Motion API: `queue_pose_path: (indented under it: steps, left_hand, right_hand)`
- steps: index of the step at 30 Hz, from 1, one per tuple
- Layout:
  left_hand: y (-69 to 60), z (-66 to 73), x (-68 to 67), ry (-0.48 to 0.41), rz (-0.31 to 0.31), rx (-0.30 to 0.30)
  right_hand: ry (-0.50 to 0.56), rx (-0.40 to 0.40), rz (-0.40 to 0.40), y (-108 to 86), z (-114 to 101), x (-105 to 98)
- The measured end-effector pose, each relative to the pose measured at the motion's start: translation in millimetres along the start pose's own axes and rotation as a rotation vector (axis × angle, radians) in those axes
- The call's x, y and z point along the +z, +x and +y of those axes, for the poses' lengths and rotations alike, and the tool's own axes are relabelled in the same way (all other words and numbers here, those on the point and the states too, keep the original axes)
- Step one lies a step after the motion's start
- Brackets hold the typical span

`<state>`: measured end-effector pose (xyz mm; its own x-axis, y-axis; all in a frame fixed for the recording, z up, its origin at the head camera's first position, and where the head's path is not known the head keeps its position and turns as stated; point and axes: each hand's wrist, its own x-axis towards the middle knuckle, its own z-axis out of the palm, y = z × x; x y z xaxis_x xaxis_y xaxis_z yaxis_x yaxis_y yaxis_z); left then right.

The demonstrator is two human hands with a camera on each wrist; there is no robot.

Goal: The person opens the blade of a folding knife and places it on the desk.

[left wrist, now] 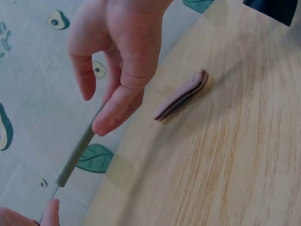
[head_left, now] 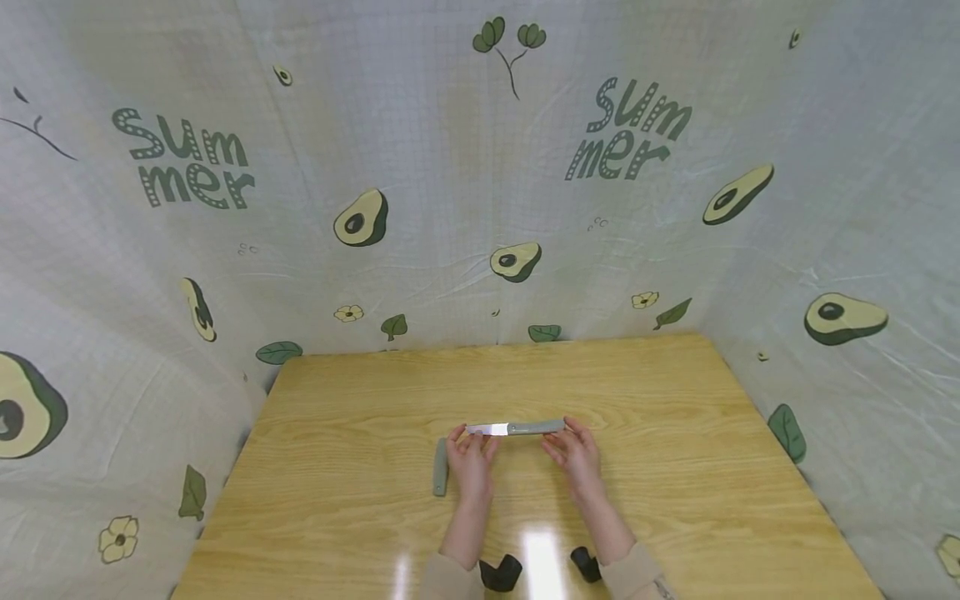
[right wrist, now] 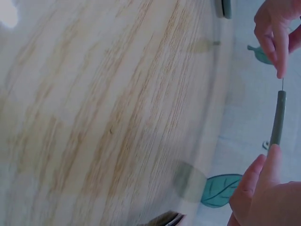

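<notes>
A folding knife (head_left: 536, 427) with a grey-green handle is held level above the table, its bright blade (head_left: 489, 430) swung out to the left. My left hand (head_left: 471, 467) pinches the blade near its tip. At the other end, my right hand (head_left: 579, 458) pinches the butt of the handle. The right wrist view shows the handle (right wrist: 279, 117) edge-on between both hands. A grey-green handle-shaped piece (head_left: 440, 468) lies on the table just left of my left hand. Another folded knife (left wrist: 182, 95), pinkish-brown with dark edges, lies on the tabletop in the left wrist view; the head view hides it.
The wooden table (head_left: 360, 417) is bordered by a pale cloth (head_left: 435, 142) printed with avocados and leaves, at the back and both sides. Black pieces (head_left: 501, 573) sit by the beige sleeves (head_left: 452, 577). Light glares off the table's front.
</notes>
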<state>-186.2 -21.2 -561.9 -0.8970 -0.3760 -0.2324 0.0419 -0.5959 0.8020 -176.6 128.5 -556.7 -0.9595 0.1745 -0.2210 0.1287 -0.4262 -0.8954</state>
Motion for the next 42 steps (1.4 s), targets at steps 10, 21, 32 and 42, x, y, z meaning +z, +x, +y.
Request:
queue_pose_path:
  steps: [10,21,32,42]
  left_hand:
    - [12.1,-7.0,-9.3,0.082,-0.003,-0.032]
    - [21.2,-9.0,-15.2,0.265,-0.053,-0.127]
    - [25.8,-2.4,-18.0,0.382,-0.146,-0.207]
    - [25.8,4.2,-25.9,0.469,-0.098,-0.109]
  right_hand:
    - [-0.073,0.066,-0.026,11.5,8.1,-4.5]
    - [-0.193,0.118,-0.039,20.0,11.7,-5.3]
    - [-0.253,0.110,-0.069,19.3,10.5,-7.5]
    - [-0.294,0.041,-0.037,12.2,9.1,-7.4]
